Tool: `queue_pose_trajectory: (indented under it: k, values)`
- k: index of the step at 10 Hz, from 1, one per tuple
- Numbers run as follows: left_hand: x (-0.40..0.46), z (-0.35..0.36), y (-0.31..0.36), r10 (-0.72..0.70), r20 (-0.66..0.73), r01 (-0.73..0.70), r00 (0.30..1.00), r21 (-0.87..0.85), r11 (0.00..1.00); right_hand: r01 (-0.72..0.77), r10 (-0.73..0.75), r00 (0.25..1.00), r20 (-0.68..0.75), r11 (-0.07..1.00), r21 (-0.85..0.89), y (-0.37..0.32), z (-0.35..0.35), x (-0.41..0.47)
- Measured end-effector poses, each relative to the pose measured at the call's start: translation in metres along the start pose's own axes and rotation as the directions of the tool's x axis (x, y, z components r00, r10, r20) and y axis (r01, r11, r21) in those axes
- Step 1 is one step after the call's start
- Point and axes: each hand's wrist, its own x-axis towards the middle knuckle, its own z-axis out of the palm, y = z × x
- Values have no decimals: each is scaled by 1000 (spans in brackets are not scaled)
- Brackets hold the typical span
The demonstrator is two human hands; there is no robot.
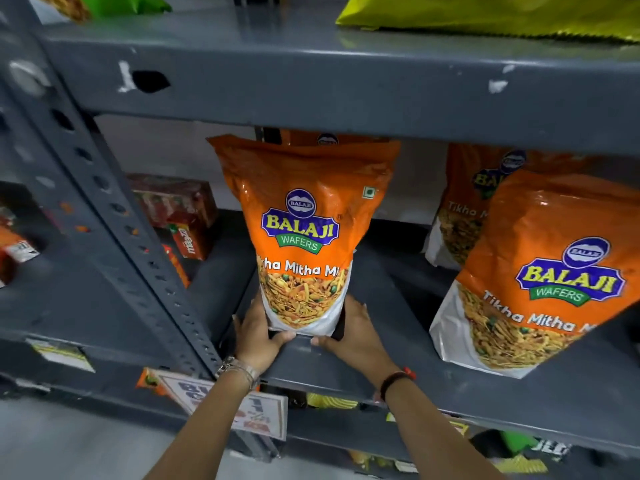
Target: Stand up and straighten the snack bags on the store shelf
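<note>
Head view shows your left hand [258, 332] and right hand [353, 329] clasping the base of an orange bag [304, 230], one on each side. It stands upright at the shelf's [346, 368] front edge, well apart from a tilted bag [540, 271] on your right.

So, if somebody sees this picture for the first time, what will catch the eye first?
First, the orange Balaji bag in the middle, upright on the grey shelf, with the left hand and right hand gripping its bottom corners. Next, a second orange bag at the right, leaning to the left. Red packets lie further back on the left.
</note>
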Motion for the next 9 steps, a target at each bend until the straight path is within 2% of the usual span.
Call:
queue_pose_trajectory:
  k: [2,4,7,8,9]
  values:
    - [-6,-1,-3,-9,31,10,999,-33,999,26,-24,1000,20,997,-79,-1,0,-6]
    - [-6,0,-4,-11,18,11,1000,0,1000,19,-17,1000,15,997,-78,2,-1,-6]
    - [-7,-2,-6,-6,35,5,999,33,999,-17,19,999,46,999,-48,-1,-1,-7]
    - [-9,1,-8,-18,40,17,999,31,999,-50,48,997,60,998,24,0,-3,-10]
    - [-22,5,-7,-35,-84,37,996,27,999,-84,93,993,-79,991,105,-4,-12,-28]
